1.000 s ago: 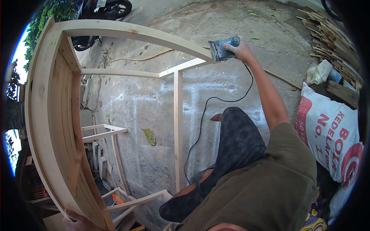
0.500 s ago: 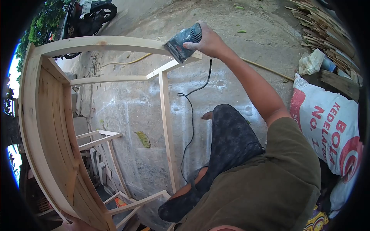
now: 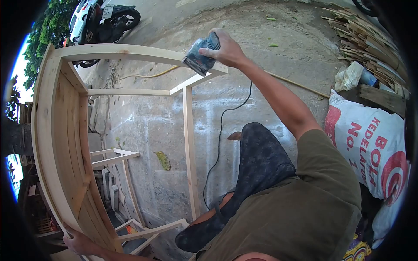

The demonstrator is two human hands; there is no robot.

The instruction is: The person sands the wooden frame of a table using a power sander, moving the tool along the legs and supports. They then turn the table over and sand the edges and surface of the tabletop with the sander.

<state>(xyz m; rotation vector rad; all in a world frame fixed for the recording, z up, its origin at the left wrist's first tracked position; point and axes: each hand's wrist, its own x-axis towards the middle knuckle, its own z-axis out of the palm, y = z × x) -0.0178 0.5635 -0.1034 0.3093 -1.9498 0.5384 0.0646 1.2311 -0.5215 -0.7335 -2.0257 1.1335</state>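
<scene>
My right hand (image 3: 224, 48) is closed round a blue-grey power sander (image 3: 201, 54), its flat base against the top rail near the right end of a pale wooden frame (image 3: 117, 51). A black cord hangs from the sander side down to the ground. At the lower left, my left hand (image 3: 80, 242) grips the edge of the frame's boarded panel (image 3: 72, 148), fingers wrapped round it. The frame lies on its side, its legs and rails reaching right.
A motorcycle (image 3: 109, 19) stands at the upper left. Stacked wood strips (image 3: 370, 48) and a printed white sack (image 3: 370, 143) are on the right. A yellowish hose (image 3: 298, 85) crosses the concrete ground. My bent leg (image 3: 261, 156) is beside the frame.
The sander and my right hand have shifted slightly left along the rail. My left hand has come further into view at the lower left. The whole view has shifted a little.
</scene>
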